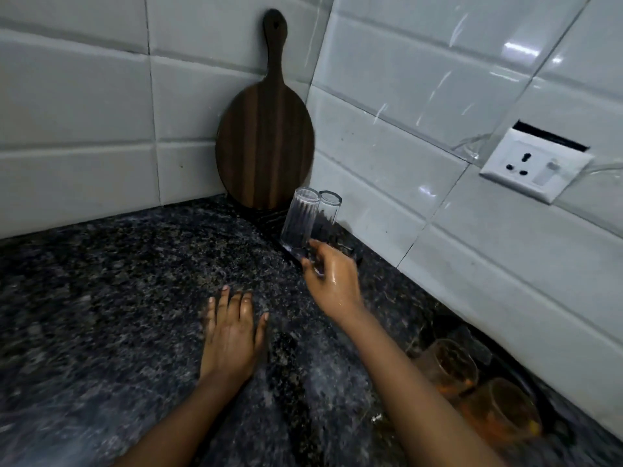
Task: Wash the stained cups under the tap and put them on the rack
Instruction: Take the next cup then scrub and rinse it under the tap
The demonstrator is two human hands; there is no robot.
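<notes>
A clear glass [298, 221], likely light, brittle and wet-slick, is being pinched near its rim, upside down, by the right hand [332, 284] at the counter's [118, 281] back corner, while the left hand [232, 335] is being pressed flat, fingers spread.

Black-speckled countertop [118, 298], striped dark-brown board [266, 136], white tiles [421, 62], orange-stained cups [448, 365].
</notes>
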